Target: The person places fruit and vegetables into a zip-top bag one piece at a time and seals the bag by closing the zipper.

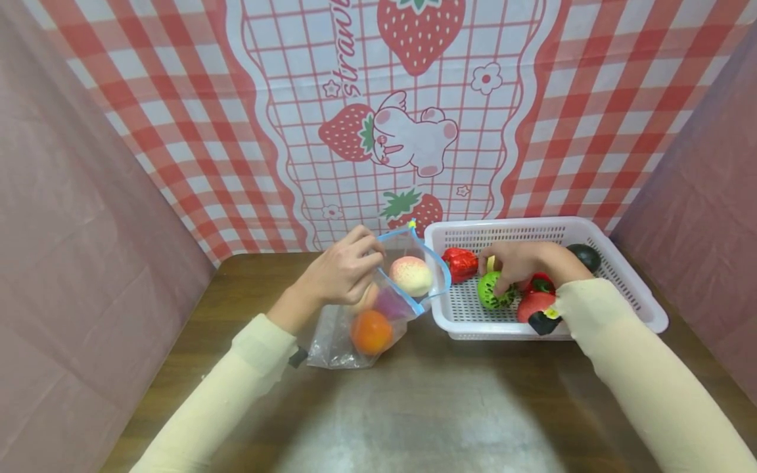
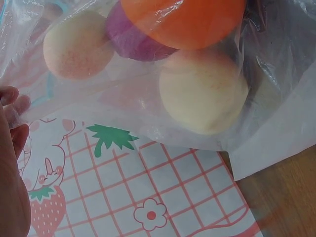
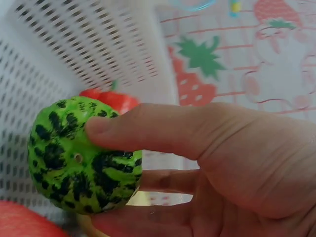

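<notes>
My left hand [image 1: 349,266] pinches the rim of a clear zip bag [image 1: 331,338] and holds its blue-edged mouth open toward the basket. Inside the bag are an orange [image 1: 371,332], a peach [image 1: 412,276] near the mouth, a purple round thing [image 2: 131,37] and a second peach [image 2: 202,94]. In the white basket [image 1: 635,295], my right hand [image 1: 520,259] grips a small green watermelon [image 3: 74,158] with black stripes. Its thumb lies over the top of the melon, and the other fingers are on the far side, partly hidden.
Around the melon in the basket lie a red bell pepper [image 1: 458,264], another red pepper [image 1: 541,282], a reddish round fruit [image 1: 532,306] and a dark green fruit [image 1: 585,256]. A yellow slider [image 1: 412,225] sits on the bag's zip. A strawberry-print cloth [image 1: 414,98] hangs behind the wooden table [image 1: 414,407].
</notes>
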`<state>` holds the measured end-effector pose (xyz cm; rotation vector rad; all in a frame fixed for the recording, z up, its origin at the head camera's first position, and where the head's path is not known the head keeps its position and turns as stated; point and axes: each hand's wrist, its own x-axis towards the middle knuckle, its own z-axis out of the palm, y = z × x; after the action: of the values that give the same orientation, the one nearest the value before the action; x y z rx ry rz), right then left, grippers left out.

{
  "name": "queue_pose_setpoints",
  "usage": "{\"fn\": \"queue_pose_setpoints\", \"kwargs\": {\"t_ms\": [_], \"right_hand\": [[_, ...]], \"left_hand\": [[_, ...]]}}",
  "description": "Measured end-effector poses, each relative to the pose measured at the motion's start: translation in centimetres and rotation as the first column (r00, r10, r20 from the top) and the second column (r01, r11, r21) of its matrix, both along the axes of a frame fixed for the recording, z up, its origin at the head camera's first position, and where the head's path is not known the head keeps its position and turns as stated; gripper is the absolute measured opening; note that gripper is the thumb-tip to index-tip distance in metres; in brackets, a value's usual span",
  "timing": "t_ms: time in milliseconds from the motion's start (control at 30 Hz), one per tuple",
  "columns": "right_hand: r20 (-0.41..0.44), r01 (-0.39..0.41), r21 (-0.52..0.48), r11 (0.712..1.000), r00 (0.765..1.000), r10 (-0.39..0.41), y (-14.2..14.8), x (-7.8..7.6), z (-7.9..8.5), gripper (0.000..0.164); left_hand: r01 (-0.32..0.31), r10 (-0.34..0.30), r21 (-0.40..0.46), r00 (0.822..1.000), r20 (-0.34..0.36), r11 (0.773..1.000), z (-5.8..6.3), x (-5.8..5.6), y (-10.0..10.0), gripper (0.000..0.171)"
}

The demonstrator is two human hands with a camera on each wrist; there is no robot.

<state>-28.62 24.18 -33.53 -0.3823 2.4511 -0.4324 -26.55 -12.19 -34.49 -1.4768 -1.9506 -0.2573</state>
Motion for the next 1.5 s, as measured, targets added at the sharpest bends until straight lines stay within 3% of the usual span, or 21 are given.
{"fn": "queue_pose_setpoints", "kwargs": {"t_ms": [300,567,667,833,1167,1267,1500], "right_hand": [[-0.195,-0.016,-0.230,0.973,0.980,-0.030,-1.1,1.5,3.9,0.049],[-0.361,-0.087,-0.359,0.929,0.931,-0.052,-2.6,3.5,5.7,0.046],[-0.407,-0.138,-0.368,0.919,0.913,-0.026,-3.5,4.1,5.8,0.045],[-0.426,-0.203,-0.380,0.903,0.904,0.024,-4.9,4.5,5.4,0.048],[-0.469,-0.229,-0.402,0.887,0.883,0.015,-7.2,4.4,3.9,0.051],[-0.464,-0.237,-0.397,0.887,0.886,0.029,-7.7,4.5,3.5,0.050],[-0.414,-0.316,-0.429,0.846,0.901,0.127,-8.1,4.6,3.0,0.044]], "left_hand": [[0.009,-0.009,0.007,1.000,0.002,1.000,0.0,-0.1,0.2,0.017],[0.012,-0.012,0.006,1.000,0.000,1.000,0.0,-0.1,0.3,0.016],[0.017,-0.017,0.012,1.000,-0.010,1.000,0.0,-0.1,0.3,0.014],[0.025,-0.024,0.021,1.000,-0.019,0.999,0.0,0.0,0.5,0.013],[0.008,-0.008,-0.002,1.000,-0.007,1.000,0.1,0.1,0.6,0.015],[0.003,-0.003,-0.008,1.000,-0.003,1.000,0.1,0.1,0.5,0.015],[0.003,-0.003,-0.008,1.000,-0.014,1.000,0.1,0.0,0.6,0.015]]}}
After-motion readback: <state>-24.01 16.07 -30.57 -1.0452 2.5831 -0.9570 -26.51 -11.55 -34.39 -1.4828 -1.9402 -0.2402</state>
